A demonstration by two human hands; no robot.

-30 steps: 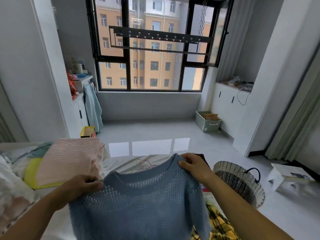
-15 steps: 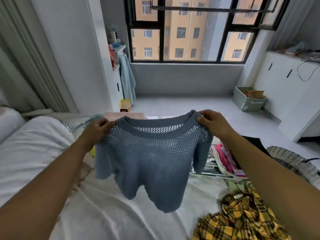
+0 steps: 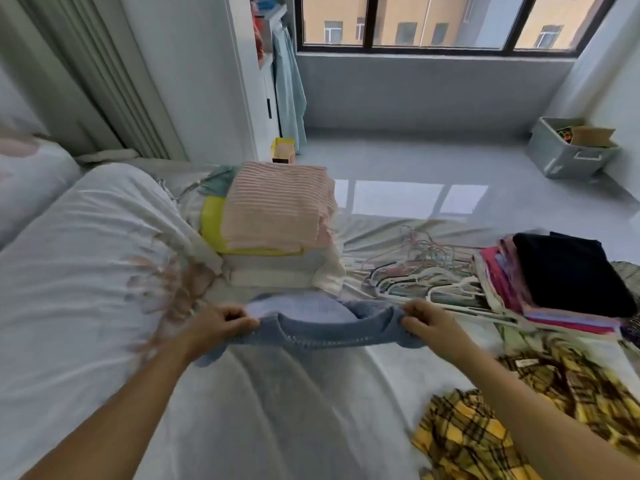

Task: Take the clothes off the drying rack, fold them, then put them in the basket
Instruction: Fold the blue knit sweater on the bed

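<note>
Two hands, one sweater [image 3: 325, 332]: the left hand [image 3: 221, 323] pinches one shoulder and the right hand [image 3: 427, 322] the other, fingers curled tight, with the blue knit stretched between them low over the bed [image 3: 86, 271] and its body a blur on the near side. Nearer than the right hand and out to its right lies one plaid shirt [image 3: 485, 427]. Just past the left hand sits one pink-topped stack [image 3: 277, 213], beyond the right hand one black-topped stack [image 3: 571, 275], with a tangle of hangers [image 3: 415, 271] between them, and farthest off on the floor are one yellow box [image 3: 283, 150] and one grey bin [image 3: 568, 154].
</note>
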